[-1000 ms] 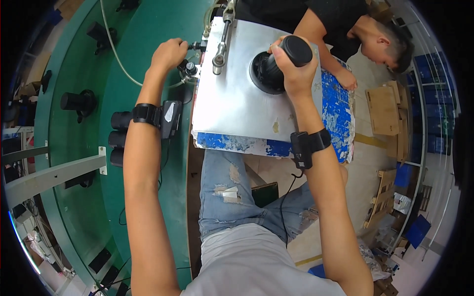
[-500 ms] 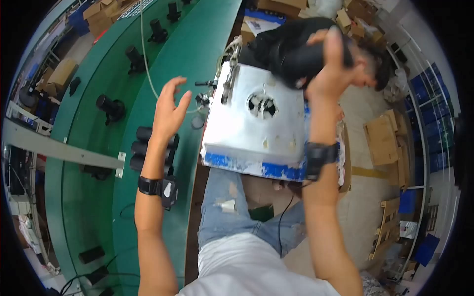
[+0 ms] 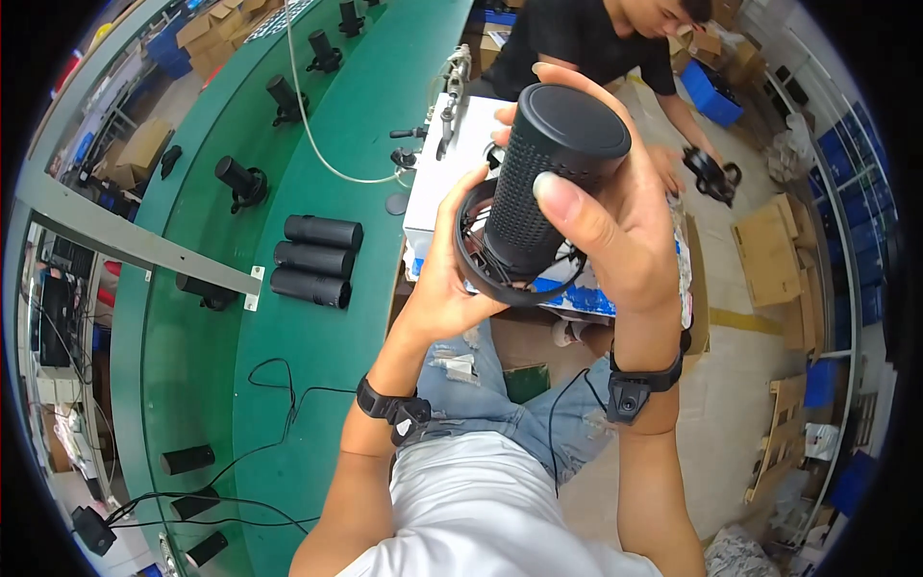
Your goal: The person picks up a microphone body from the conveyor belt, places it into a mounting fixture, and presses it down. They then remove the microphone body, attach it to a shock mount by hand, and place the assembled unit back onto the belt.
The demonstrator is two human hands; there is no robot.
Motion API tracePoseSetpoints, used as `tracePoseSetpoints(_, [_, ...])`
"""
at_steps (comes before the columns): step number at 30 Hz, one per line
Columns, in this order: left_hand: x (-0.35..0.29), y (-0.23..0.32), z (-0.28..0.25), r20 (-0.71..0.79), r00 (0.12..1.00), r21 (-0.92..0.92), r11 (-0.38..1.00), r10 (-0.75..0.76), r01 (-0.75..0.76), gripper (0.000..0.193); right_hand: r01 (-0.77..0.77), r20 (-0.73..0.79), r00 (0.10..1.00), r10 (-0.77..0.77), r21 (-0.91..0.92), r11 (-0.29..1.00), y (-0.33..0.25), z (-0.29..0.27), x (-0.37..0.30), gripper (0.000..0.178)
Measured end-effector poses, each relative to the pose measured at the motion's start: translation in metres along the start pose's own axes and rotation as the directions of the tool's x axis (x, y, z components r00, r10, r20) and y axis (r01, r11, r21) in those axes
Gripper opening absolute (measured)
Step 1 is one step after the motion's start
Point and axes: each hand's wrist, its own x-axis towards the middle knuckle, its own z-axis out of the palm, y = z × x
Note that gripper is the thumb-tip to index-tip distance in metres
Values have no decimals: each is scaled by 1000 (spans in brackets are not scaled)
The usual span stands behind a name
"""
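In front of my chest is a black cylinder [image 3: 519, 192] with a perforated side and a flat, smooth top, tilted slightly. My right hand [image 3: 639, 236] is wrapped round its upper part, the thumb pressed on the near side. Around the lower end sits a black ring mount [image 3: 514, 294] with thin cords or struts inside it. My left hand [image 3: 435, 293] grips this ring from the left and below. Fingers hide part of the join, so I cannot tell how far the cylinder is seated. Both are held above a pale metal box [image 3: 420, 216].
Three black cylinders [image 3: 312, 260] lie on the green bench [image 3: 317, 423] at left, near a black cable [image 3: 288, 389]. More black parts [image 3: 240, 183] stand along its far-left side. A co-worker [image 3: 558, 38] at upper right holds a black ring-shaped part [image 3: 711, 176].
My left hand came rightward from over the bench, where it was open, and closed on the ring. My right hand lowered the black object toward me. The co-worker's head and arm moved.
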Motion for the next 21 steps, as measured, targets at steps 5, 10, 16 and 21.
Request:
tracePoseSetpoints(5, [-4, -1, 9, 183, 973, -205, 962, -144, 181, 115, -14, 19, 1000, 15, -32, 999, -19, -10, -22, 71])
tracePoseSetpoints(10, [-7, -2, 16, 207, 956, -164, 956, -209, 245, 115, 1, -20, 1000, -2, -78, 997, -19, -19, -30, 71])
tracePoseSetpoints(16, [-11, -15, 7, 273, 938, -205, 940, -211, 271, 114, 23, -42, 999, -30, -165, 986, -16, -22, -32, 70])
tracePoseSetpoints(21, [-32, -40, -9, 412, 871, -604, 635, -268, 481, 103, -2, -16, 1000, 0, -132, 991, -12, -21, -30, 73])
